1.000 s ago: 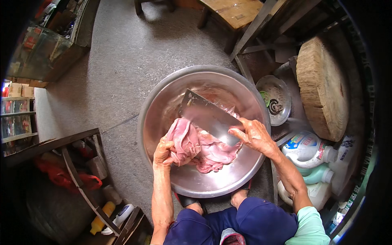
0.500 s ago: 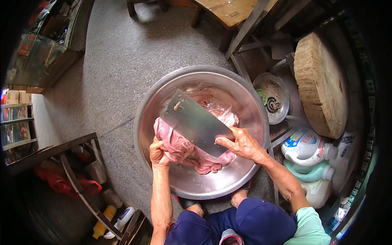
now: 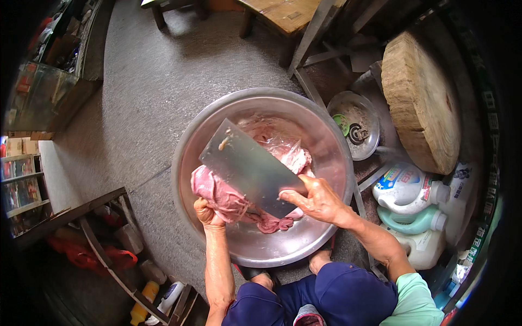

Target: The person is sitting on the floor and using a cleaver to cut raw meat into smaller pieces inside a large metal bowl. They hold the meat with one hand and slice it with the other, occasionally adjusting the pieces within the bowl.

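Observation:
In front of my knees stands a wide metal basin (image 3: 261, 255) with raw meat and a clear plastic film inside. My right hand (image 3: 321, 201) grips a cleaver (image 3: 250, 168), its broad blade slanting up and left over the basin. A small pale scrap clings near the blade's far end. My left hand (image 3: 209, 213) is closed on the near edge of a pink, folded piece of raw meat (image 3: 220, 195), lifted at the basin's left side. The blade lies across this piece and hides part of it. Paler meat (image 3: 296, 157) shows beyond the cleaver.
Right of the basin are a metal bowl (image 3: 372, 122) with a green item and dark coil, a thick round wooden block (image 3: 416, 103), and stacked plastic jugs (image 3: 405, 185). A wooden rack (image 3: 103, 244) stands left; a wooden stool (image 3: 283, 13) is at the far side.
My left hand and the pink meat have shifted a little left. The cleaver has moved slightly left with my right hand, and the whole view has shifted slightly.

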Demonstrator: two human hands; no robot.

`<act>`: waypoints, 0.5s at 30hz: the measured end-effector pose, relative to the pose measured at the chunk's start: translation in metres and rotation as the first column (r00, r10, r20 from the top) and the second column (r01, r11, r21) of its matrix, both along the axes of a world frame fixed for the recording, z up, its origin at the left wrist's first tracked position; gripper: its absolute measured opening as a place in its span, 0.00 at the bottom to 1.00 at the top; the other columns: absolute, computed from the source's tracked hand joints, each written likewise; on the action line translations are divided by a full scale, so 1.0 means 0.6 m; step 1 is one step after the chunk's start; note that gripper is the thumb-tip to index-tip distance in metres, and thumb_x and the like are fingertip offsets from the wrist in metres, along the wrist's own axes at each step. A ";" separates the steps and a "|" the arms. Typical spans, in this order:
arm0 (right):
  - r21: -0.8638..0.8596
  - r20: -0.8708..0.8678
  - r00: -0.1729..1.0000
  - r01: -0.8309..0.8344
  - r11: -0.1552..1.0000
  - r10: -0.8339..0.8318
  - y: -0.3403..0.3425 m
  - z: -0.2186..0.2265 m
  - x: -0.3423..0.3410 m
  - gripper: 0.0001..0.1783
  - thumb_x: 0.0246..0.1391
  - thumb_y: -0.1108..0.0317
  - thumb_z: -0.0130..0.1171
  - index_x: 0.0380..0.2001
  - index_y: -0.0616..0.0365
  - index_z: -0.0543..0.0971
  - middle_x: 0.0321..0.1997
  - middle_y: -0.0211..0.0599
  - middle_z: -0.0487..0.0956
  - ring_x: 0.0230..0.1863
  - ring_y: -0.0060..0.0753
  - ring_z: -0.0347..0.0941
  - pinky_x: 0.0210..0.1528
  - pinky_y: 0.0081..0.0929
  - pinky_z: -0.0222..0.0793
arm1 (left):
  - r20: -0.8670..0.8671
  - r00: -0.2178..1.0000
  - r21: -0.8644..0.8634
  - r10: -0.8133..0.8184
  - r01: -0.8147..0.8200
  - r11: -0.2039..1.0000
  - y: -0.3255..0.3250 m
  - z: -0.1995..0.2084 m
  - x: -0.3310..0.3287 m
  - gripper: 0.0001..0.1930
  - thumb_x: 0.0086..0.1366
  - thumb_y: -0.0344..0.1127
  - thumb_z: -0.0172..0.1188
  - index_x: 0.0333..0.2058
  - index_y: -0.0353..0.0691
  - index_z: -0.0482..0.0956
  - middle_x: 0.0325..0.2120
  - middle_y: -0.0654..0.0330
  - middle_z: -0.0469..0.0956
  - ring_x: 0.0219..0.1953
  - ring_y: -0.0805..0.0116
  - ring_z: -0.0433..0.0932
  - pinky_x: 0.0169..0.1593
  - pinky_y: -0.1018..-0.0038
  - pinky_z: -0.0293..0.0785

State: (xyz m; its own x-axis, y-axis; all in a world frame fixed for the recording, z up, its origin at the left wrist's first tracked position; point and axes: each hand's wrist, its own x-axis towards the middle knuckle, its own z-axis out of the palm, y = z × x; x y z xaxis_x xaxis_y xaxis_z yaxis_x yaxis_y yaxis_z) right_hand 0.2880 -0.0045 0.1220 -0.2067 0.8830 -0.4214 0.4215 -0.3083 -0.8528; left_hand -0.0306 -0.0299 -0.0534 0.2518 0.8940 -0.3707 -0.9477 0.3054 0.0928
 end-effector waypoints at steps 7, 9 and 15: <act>0.126 0.368 0.930 -0.057 0.990 0.007 0.021 -0.062 0.048 0.27 0.61 0.50 0.64 0.50 0.65 0.75 0.36 0.48 0.86 0.35 0.52 0.83 0.39 0.43 0.78 | -0.246 0.969 -0.048 0.021 -0.034 0.998 0.007 0.085 0.001 0.32 0.47 0.24 0.56 0.56 0.27 0.74 0.52 0.48 0.80 0.54 0.53 0.79 0.65 0.53 0.71; 0.133 0.482 0.876 -0.064 0.989 -0.008 0.033 -0.052 0.058 0.24 0.61 0.49 0.63 0.35 0.64 0.74 0.34 0.46 0.86 0.36 0.54 0.82 0.38 0.44 0.77 | -0.543 0.840 -0.047 0.003 -0.034 0.998 0.032 0.172 0.016 0.33 0.44 0.21 0.55 0.55 0.27 0.76 0.48 0.50 0.82 0.50 0.57 0.82 0.58 0.62 0.79; 0.103 0.574 0.818 -0.116 0.988 0.036 0.055 -0.025 0.073 0.25 0.60 0.50 0.64 0.28 0.63 0.71 0.34 0.47 0.85 0.37 0.56 0.81 0.38 0.45 0.75 | -0.999 -0.037 0.009 0.021 0.276 0.961 0.080 0.226 0.082 0.17 0.54 0.17 0.46 0.39 0.34 0.80 0.30 0.68 0.76 0.35 0.79 0.73 0.38 0.81 0.72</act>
